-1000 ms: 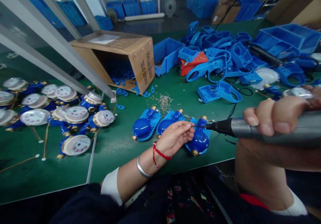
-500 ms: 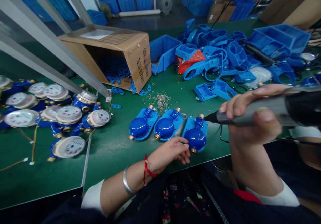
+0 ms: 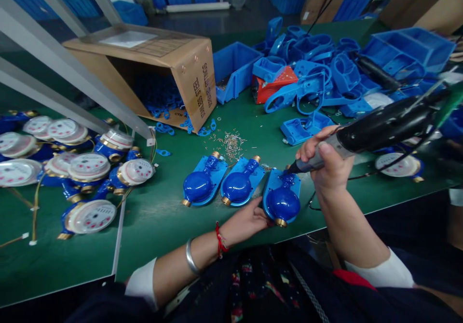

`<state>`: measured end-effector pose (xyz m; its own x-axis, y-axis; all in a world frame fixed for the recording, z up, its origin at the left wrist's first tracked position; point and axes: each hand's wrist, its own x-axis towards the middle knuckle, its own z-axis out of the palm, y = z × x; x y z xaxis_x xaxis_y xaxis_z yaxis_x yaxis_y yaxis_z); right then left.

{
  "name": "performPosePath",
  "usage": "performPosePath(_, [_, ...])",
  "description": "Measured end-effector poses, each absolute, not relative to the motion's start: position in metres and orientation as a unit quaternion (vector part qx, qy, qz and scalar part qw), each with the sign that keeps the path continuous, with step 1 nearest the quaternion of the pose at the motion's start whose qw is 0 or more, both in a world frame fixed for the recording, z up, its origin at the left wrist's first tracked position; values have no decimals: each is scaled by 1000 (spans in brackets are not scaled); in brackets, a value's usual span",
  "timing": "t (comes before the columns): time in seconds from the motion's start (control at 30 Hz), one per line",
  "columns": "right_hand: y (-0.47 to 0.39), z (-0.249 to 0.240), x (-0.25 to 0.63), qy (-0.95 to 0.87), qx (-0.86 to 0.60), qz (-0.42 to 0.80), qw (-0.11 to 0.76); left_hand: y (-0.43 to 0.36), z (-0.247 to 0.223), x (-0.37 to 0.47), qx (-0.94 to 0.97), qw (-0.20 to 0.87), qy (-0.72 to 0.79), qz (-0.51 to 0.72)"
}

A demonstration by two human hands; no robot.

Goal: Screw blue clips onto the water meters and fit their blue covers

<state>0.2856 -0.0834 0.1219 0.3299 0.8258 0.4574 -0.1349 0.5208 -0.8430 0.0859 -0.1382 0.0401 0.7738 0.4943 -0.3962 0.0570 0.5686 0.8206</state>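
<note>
My right hand (image 3: 327, 161) is wrapped around a grey and black electric screwdriver (image 3: 379, 125). Its dark tip points down at the top end of the rightmost blue water meter (image 3: 283, 202), whose upper brass end is hidden there. This meter lies face down on a light blue plastic bracket (image 3: 294, 184). Against its lower left edge, my left hand (image 3: 251, 221) grips with curled fingers, partly hidden by the meter. Two like meters on brackets, a middle one (image 3: 237, 186) and a left one (image 3: 198, 185), lie alongside on the green table.
Loose screws (image 3: 233, 142) lie behind the meters. Farther back are a tipped cardboard box (image 3: 202, 89) with small blue parts, a blue bin (image 3: 237, 72) and a heap of blue brackets (image 3: 314, 82). Several white-faced meters (image 3: 88, 166) with wires crowd the left, beside a metal post (image 3: 90, 67).
The screwdriver has swung to a steeper angle, its tip shifting slightly left over the rightmost meter. My left hand has closed in against that meter's lower edge. The camera view has shifted.
</note>
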Motion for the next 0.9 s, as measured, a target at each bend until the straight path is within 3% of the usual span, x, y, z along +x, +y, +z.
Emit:
performPosePath(0.17, [-77,123,280,-518,-322,421,671,-138,36,87,457,823,313,127])
performPosePath(0.27, [-74,127,277,-557,-338,474,592,-136,36,89,494,800,319,122])
performPosePath(0.4, [-72,135,277,-598,-368,492,515,-140,61,79,625,711,316,65])
performPosePath(0.53, [-78,159,284,-602,-280,448,598,-125,118,61,805,504,311,-27])
performPosePath(0.63, [-87,182,292,-574,-247,362,692,-71,146,61,883,384,270,-9])
performPosePath(0.7, [-92,192,298,-563,-241,301,731,-19,143,74,899,310,307,31])
performPosePath(0.77, [-97,194,304,-564,-231,248,753,31,127,93,897,233,375,-16])
performPosePath(0.9, [-109,190,311,-565,-250,206,759,85,85,131,888,200,410,-57])
